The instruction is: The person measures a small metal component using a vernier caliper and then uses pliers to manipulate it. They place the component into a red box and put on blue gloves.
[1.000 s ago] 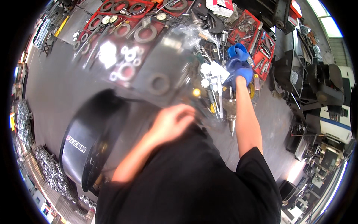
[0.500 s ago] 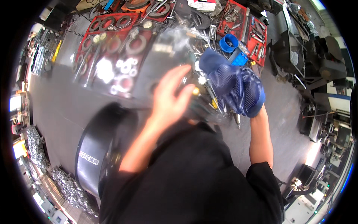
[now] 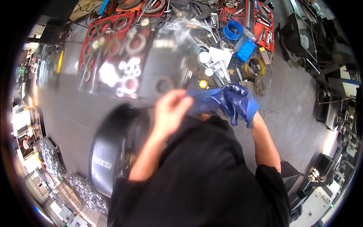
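Note:
My right hand (image 3: 245, 105) wears a blue coated work glove. Its fingers are curled round a second blue work glove (image 3: 211, 101), which stretches leftward in front of my body. My bare left hand (image 3: 171, 110) pinches the cuff end of that second glove between thumb and fingers. The cuff is smeared by motion. Both hands are held just in front of the near side of a cluttered workbench, close to a yellow-rimmed dial gauge (image 3: 203, 84) and several white-faced gauges (image 3: 205, 57).
Red trays (image 3: 130, 17) with metal rings lie at the left of the bench. A blue cup (image 3: 233, 30), a blue plastic box (image 3: 246, 50) and a round yellow container (image 3: 254, 69) stand at the right. A black drum-shaped object (image 3: 104, 160) is at my lower left.
My left hand has gone from open fingers to a pinch on the loose glove's cuff. My right hand has come lower and nearer, and the glove now spans both hands.

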Action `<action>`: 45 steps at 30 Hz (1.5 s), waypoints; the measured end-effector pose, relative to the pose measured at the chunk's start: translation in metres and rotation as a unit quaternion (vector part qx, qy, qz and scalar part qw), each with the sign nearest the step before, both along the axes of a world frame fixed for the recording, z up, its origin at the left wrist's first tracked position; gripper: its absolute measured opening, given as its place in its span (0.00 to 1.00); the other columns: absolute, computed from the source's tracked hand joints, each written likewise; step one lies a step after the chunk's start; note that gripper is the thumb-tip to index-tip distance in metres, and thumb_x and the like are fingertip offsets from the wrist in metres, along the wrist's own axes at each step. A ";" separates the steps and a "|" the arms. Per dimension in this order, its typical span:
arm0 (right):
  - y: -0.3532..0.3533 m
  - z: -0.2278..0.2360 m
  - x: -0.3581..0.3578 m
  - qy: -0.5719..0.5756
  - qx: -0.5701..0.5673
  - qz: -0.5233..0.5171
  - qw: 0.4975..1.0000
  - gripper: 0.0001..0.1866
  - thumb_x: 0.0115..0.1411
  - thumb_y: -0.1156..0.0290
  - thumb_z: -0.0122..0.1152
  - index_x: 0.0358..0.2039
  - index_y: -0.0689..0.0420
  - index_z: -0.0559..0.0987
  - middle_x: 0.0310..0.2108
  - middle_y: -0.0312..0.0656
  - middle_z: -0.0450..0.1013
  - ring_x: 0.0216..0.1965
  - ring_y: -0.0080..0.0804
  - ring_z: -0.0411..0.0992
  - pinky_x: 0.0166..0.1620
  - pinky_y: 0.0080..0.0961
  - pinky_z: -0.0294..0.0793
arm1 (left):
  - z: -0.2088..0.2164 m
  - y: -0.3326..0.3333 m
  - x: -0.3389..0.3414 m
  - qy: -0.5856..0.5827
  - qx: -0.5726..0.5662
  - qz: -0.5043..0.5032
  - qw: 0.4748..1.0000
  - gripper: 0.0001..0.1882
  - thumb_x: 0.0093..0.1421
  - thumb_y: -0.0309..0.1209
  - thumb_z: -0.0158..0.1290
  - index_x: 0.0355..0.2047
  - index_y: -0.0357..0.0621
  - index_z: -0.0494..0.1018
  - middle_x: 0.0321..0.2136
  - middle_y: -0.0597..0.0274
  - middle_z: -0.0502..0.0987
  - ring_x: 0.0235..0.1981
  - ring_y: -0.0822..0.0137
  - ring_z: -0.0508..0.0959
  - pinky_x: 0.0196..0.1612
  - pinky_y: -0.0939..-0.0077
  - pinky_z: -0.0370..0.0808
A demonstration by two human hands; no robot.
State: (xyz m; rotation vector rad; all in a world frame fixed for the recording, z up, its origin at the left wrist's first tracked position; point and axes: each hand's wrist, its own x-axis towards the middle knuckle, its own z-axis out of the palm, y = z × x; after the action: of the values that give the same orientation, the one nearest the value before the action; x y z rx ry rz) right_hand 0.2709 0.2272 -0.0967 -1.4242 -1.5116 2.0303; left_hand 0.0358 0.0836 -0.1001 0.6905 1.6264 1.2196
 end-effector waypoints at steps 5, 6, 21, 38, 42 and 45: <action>-0.039 0.011 -0.025 -0.023 0.381 -0.058 0.923 0.14 0.63 0.74 0.64 0.49 0.61 0.82 0.46 0.54 0.82 0.44 0.45 0.83 0.48 0.34 0.81 | 0.013 -0.025 0.001 0.015 -0.014 0.033 0.999 0.19 0.66 0.28 0.63 0.55 0.33 0.78 0.46 0.56 0.84 0.46 0.70 0.82 0.52 0.74 0.78; -0.054 0.030 -0.035 0.035 0.315 -0.038 0.948 0.14 0.62 0.74 0.65 0.49 0.61 0.83 0.45 0.53 0.82 0.43 0.47 0.83 0.48 0.36 0.81 | 0.023 -0.029 0.001 0.019 -0.029 0.050 0.998 0.18 0.66 0.28 0.63 0.55 0.33 0.79 0.46 0.56 0.84 0.47 0.70 0.81 0.52 0.74 0.78; -0.082 0.013 -0.083 0.029 0.350 0.120 0.928 0.10 0.61 0.62 0.63 0.40 0.50 0.84 0.33 0.50 0.80 0.35 0.57 0.79 0.37 0.48 0.77 | 0.023 -0.062 0.010 -0.011 -0.085 -0.032 0.996 0.22 0.76 0.31 0.44 0.66 0.33 0.67 0.54 0.54 0.79 0.48 0.67 0.81 0.53 0.66 0.79; -0.080 0.042 -0.093 -0.010 0.256 0.309 0.916 0.10 0.59 0.69 0.62 0.42 0.54 0.81 0.39 0.54 0.80 0.42 0.59 0.79 0.43 0.50 0.78 | 0.035 -0.021 0.004 -0.264 -0.113 0.172 0.942 0.25 0.76 0.43 0.47 0.61 0.32 0.73 0.56 0.53 0.79 0.55 0.60 0.78 0.64 0.63 0.71; -0.093 0.018 -0.096 0.044 0.256 0.279 0.925 0.10 0.58 0.69 0.62 0.40 0.56 0.81 0.36 0.55 0.80 0.40 0.59 0.79 0.42 0.50 0.77 | 0.035 -0.019 -0.011 -0.203 -0.046 0.066 0.976 0.18 0.72 0.27 0.51 0.58 0.27 0.74 0.54 0.50 0.80 0.54 0.59 0.80 0.61 0.65 0.74; -0.089 0.029 -0.094 0.063 0.265 0.301 0.914 0.10 0.58 0.69 0.63 0.40 0.56 0.82 0.35 0.54 0.79 0.38 0.58 0.78 0.42 0.49 0.77 | 0.020 -0.019 -0.020 -0.208 -0.014 0.087 0.974 0.17 0.70 0.25 0.52 0.56 0.29 0.75 0.50 0.51 0.82 0.47 0.61 0.83 0.55 0.66 0.79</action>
State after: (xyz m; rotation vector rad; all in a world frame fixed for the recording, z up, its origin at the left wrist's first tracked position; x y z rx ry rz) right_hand 0.1765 0.1380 -0.0676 -0.6475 -2.4066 1.7066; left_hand 0.0160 0.0642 -0.0802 0.2514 1.3669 1.3594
